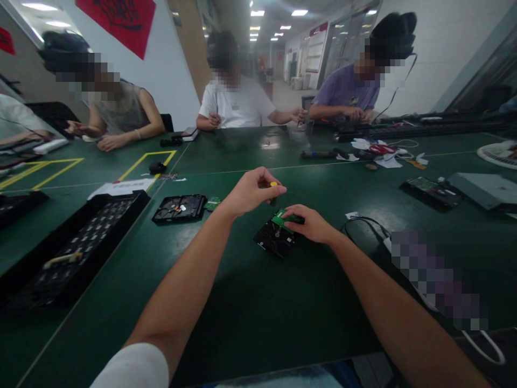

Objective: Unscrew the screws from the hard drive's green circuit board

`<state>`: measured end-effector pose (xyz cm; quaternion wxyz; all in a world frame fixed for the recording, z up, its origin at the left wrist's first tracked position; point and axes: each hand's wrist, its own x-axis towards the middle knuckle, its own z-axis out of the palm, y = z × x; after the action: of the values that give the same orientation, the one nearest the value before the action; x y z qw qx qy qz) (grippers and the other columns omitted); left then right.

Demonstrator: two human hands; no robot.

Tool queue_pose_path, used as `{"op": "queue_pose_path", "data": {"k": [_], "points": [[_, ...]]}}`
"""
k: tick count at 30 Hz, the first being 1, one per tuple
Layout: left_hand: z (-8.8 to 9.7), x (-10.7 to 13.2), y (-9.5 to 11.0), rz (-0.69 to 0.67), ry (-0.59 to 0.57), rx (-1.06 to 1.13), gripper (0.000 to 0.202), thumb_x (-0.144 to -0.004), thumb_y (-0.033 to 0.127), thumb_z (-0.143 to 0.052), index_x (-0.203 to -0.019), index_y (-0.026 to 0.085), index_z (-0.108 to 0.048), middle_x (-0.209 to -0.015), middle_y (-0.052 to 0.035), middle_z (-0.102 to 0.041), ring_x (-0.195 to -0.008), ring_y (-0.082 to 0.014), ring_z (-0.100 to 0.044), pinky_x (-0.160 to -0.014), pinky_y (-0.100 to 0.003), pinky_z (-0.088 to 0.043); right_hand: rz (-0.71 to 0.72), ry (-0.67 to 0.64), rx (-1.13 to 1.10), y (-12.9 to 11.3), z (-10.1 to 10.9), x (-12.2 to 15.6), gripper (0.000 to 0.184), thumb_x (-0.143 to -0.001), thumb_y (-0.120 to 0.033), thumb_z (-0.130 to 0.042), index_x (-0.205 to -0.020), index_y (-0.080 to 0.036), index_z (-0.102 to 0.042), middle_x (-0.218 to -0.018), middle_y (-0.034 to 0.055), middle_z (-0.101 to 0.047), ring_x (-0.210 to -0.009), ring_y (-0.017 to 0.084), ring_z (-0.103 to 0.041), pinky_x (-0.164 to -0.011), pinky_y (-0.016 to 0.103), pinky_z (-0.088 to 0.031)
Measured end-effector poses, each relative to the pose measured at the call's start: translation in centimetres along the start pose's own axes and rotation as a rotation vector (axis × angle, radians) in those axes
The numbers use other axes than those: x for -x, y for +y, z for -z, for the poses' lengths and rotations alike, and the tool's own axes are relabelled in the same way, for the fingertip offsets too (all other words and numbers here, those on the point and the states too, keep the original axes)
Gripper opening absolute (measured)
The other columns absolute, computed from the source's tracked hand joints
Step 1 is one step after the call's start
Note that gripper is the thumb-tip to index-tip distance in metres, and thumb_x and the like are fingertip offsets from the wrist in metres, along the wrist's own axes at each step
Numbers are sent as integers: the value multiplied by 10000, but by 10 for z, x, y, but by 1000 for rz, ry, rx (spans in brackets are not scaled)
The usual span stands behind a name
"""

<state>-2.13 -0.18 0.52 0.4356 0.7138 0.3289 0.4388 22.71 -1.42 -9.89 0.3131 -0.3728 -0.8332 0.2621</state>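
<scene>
A black hard drive [274,241] lies on the dark green table [258,307] in front of me, with a small green circuit board [283,220] on its far end. My left hand [252,191] is closed around a yellow-topped screwdriver [273,186] that points down at the drive. My right hand [309,223] rests on the drive's right side, fingers pressed on the green board.
A second opened drive [180,208] and a loose green board [212,203] lie to the left. A long black tray [68,248] stands at the left edge. Cables [365,223] run at my right. Three people work along the far side, with tools and parts near them.
</scene>
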Motion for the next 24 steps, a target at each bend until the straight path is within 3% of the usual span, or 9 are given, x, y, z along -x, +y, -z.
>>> {"op": "queue_pose_path", "data": {"k": [5, 9, 11, 14, 20, 24], "points": [[-4, -1, 0, 12, -92, 81, 304, -894, 361, -808, -980, 172, -586, -847, -40, -716, -710, -121, -654, -594, -224, -534, 13, 1, -11, 0, -1, 0, 215, -922, -289, -762, -1136, -300, -784, -1287, 68, -723, -1239, 268, -677, -1129, 495, -497], [-1, -3, -3, 70, -81, 123, 324, -975, 469, -695, -1011, 147, -706, -858, -55, -684, -740, -125, -636, -611, -220, -535, 21, 9, -23, 3, -2, 0, 209, -920, -295, -764, -1128, -293, -784, -1288, 71, -724, -1240, 268, -678, -1135, 493, -492], [1, -3, -4, 137, -82, 246, 395, -1012, 512, -612, -1051, 142, -745, -926, -88, -689, -851, -166, -671, -659, -249, -573, 24, 6, -21, 4, -2, 0, 208, -921, -301, -766, -1127, -285, -784, -1287, 76, -726, -1246, 270, -675, -1141, 498, -485], [3, -3, -3, 174, -66, 318, 333, -978, 446, -657, -1070, 144, -761, -995, -105, -700, -939, -198, -683, -733, -296, -616, 10, 11, -11, 4, -2, 0, 207, -919, -307, -773, -1124, -289, -785, -1286, 73, -728, -1246, 271, -675, -1148, 507, -478], [3, -1, 0, 100, 10, 8, 333, -875, 451, -815, -898, 147, -681, -850, -62, -705, -733, -138, -654, -610, -243, -548, 26, -1, -11, 1, -1, 0, 208, -922, -291, -765, -1130, -290, -782, -1271, 74, -732, -1257, 276, -672, -1144, 508, -484], [2, 0, -2, 80, 38, -48, 416, -791, 456, -901, -844, 166, -607, -771, -42, -700, -663, -137, -663, -605, -262, -534, 12, -7, 1, 0, 1, 0, 217, -923, -290, -761, -1138, -297, -778, -1295, 72, -722, -1247, 278, -676, -1134, 517, -493]]}}
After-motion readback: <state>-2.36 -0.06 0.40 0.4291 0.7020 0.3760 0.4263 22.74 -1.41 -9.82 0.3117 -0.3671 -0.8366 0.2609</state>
